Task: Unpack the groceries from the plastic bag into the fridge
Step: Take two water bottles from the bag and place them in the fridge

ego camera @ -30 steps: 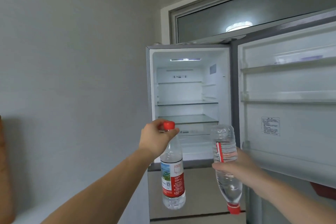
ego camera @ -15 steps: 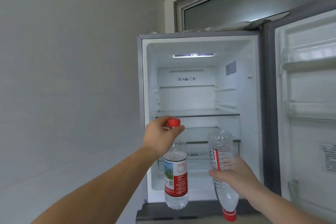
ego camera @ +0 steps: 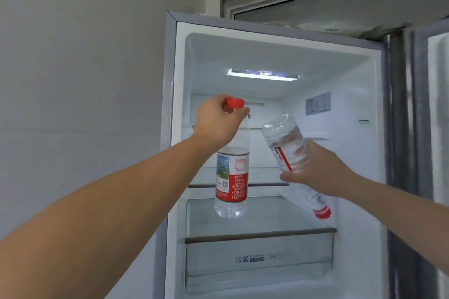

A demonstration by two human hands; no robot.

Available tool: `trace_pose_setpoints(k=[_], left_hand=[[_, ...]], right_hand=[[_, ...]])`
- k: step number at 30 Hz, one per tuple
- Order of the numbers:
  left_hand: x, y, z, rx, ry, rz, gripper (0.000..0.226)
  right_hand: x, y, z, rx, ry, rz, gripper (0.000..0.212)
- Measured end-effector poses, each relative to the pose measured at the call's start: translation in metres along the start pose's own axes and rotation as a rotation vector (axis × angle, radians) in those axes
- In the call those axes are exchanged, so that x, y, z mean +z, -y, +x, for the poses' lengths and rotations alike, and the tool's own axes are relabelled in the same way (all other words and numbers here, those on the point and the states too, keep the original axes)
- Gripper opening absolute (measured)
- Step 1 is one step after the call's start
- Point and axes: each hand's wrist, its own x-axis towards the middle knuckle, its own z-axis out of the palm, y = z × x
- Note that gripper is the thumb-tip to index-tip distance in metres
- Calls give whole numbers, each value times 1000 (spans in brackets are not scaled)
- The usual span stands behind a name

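- The fridge (ego camera: 364,94) stands open, its white inside lit by a light strip (ego camera: 263,74) in the ceiling of the compartment.
- The left hand (ego camera: 217,120) grasps the upright bottle (ego camera: 232,177) by the neck, fingers curled just under its red cap (ego camera: 235,102), so the bottle hangs straight down in front of the fridge opening.
- That upright bottle is clear, with a white, green and red label round its middle; its base hangs in front of the glass shelf (ego camera: 262,219) of the fridge, and the view does not tell whether it has passed inside the fridge yet.
- The right hand (ego camera: 320,172) grasps the tilted bottle (ego camera: 286,145) round its body, fingers wrapped across the label area.
- The tilted bottle is held upside down and slanted: its base points up and to the left, toward the back wall of the fridge, and its own red cap (ego camera: 322,212) points down and to the right, near the fridge's right inner wall.
- The two bottles are apart, the tilted one to the right of the upright one, both in front of the fridge's upper shelves.
- Below the glass shelf, a clear drawer (ego camera: 257,260) with printed lettering sits in the fridge.
- A sticker (ego camera: 317,102) is fixed on the fridge's right inner wall, above the right hand.
- A grey wall (ego camera: 80,68) lies to the left of the fridge.
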Motion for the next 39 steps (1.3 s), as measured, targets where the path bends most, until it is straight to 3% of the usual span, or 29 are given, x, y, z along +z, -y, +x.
trace_pose_setpoints(k=[4, 15, 20, 23, 26, 30, 33, 36, 39], left_hand=[[13, 9, 48, 36, -7, 38, 16], [77, 79, 133, -48, -113, 178, 26], [104, 109, 148, -70, -130, 219, 20], [114, 119, 154, -64, -164, 188, 22], [120, 127, 152, -120, -126, 160, 28], [119, 146, 137, -265, 1, 107, 65], [112, 157, 128, -381, 58, 15, 86], [106, 161, 124, -482, 202, 46, 92], [101, 164, 122, -554, 349, 111, 91]], right_hand=[[-6, -2, 58, -50, -30, -203, 65], [27, -41, 189, -347, 98, -835, 58], [59, -51, 212, -778, 66, -1308, 54], [84, -54, 225, -950, 62, -1366, 48], [100, -55, 236, -1078, -87, -1453, 51], [113, -58, 239, -1094, -165, -1373, 55], [112, -65, 234, -1053, -145, -1232, 71], [110, -77, 224, -907, -252, -686, 81], [109, -78, 212, -418, -304, 30, 70]])
